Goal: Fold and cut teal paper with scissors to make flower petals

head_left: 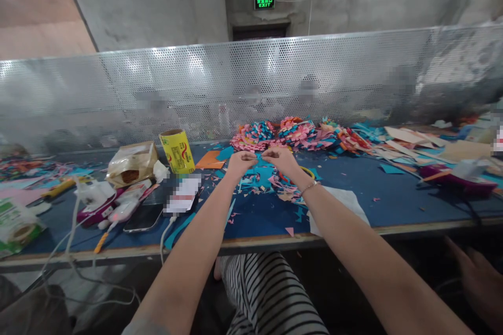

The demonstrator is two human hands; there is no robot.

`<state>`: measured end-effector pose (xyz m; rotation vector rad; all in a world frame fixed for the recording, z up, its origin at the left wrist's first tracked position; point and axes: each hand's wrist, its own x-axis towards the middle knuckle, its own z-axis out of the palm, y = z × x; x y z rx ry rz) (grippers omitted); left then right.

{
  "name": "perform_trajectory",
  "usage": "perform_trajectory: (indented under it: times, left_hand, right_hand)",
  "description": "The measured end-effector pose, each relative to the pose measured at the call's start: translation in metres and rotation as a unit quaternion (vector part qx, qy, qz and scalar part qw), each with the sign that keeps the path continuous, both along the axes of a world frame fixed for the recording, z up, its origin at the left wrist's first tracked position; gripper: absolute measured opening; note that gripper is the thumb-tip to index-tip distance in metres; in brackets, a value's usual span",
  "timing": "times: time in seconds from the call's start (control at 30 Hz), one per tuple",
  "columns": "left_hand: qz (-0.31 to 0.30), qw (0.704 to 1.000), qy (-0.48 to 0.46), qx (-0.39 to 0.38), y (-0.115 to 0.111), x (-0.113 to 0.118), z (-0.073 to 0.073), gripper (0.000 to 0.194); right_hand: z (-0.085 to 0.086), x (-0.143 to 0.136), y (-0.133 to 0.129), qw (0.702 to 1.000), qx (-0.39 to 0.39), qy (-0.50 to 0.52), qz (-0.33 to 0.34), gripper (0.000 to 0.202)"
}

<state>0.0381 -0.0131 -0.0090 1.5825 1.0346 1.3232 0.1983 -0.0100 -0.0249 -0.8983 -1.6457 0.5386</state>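
My left hand (pixel 241 162) and my right hand (pixel 283 160) are raised close together over the middle of the blue tabletop (pixel 251 225). Both have their fingers pinched, fingertips facing each other with a small gap between. Whatever they hold is too small or hidden to name; blue paper shows behind the gap. Under the hands lie blue paper scraps (pixel 265 177) and many tiny cut bits. Just beyond them is a heap of pink, blue and orange folded paper pieces (pixel 253 137). A bracelet circles my right wrist.
Left of my arms stand a yellow cardboard tube (pixel 177 152), an opened bag (pixel 133 163), a black phone (pixel 144 216) and white cables. A white sheet (pixel 341 208) lies by my right forearm. Farther right are a purple tool (pixel 458 180) and paper sheets. A perforated metal screen (pixel 204 89) closes the back. Another person's hand shows lower right.
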Motion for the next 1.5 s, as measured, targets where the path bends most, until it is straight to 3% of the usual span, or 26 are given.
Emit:
perform_trajectory:
  times: [0.37, 0.8, 1.07, 1.33, 1.5]
  left_hand:
    - [-0.02, 0.997, 0.06, 0.033, -0.004, 0.001, 0.002, 0.013]
    - [-0.05, 0.998, 0.024, 0.043, 0.003, 0.0, -0.003, 0.018]
    - [-0.035, 0.997, 0.028, 0.058, 0.006, -0.001, -0.004, 0.018]
    - [-0.03, 0.999, -0.021, -0.003, 0.002, 0.001, -0.002, 0.028]
    - [-0.021, 0.999, -0.009, 0.03, 0.005, -0.001, -0.003, 0.025]
  right_hand:
    - [0.004, 0.001, -0.007, 0.999, 0.016, -0.041, -0.004, 0.014]
    - [0.007, 0.0, -0.009, 0.998, -0.008, -0.048, -0.028, 0.019]
    - [0.01, -0.001, -0.013, 0.999, 0.002, -0.032, -0.03, 0.018]
    - [0.011, 0.003, -0.012, 0.999, -0.005, -0.016, -0.044, 0.021]
    - [0.01, 0.005, -0.009, 1.0, -0.016, -0.008, -0.025, 0.023]
